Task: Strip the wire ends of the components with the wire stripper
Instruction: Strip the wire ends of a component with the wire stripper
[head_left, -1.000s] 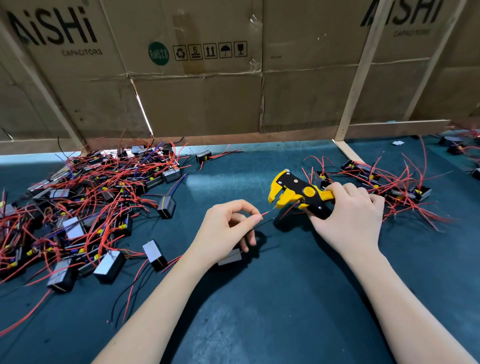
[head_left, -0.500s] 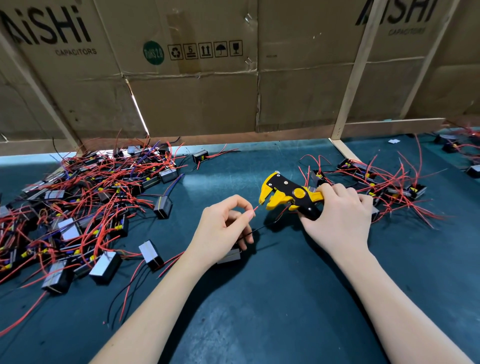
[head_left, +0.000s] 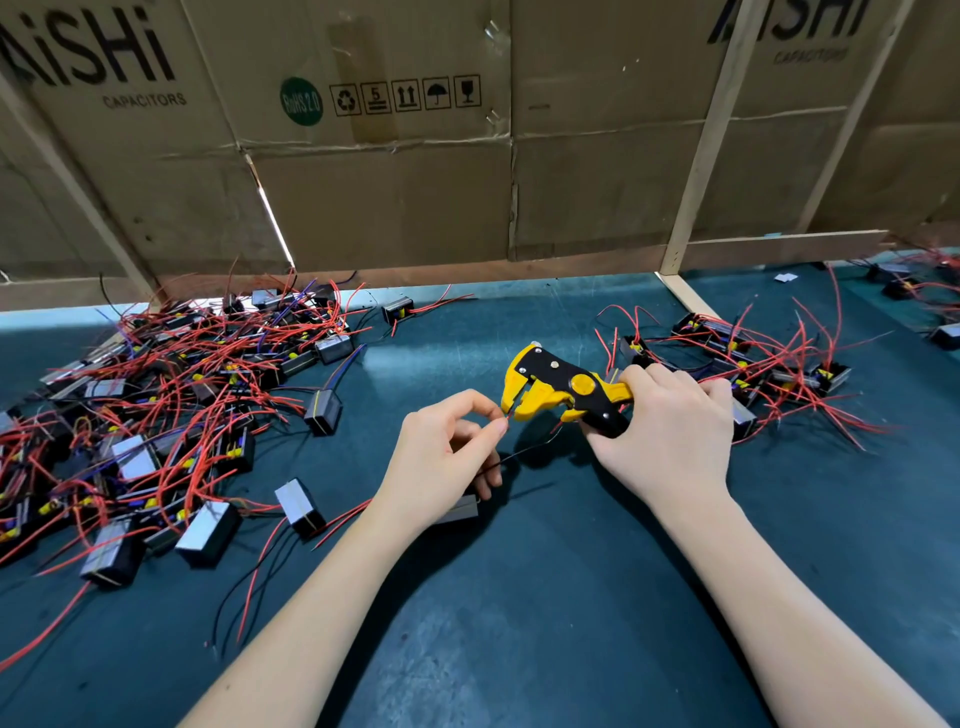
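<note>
Reading "AiSHi CAPACITORS": cardboard wall

Red wire tip now inside wire stripper mouth; gap closed.

One wire stripper, two hands

Dark teal table carries two piles of red-wired components.
</note>
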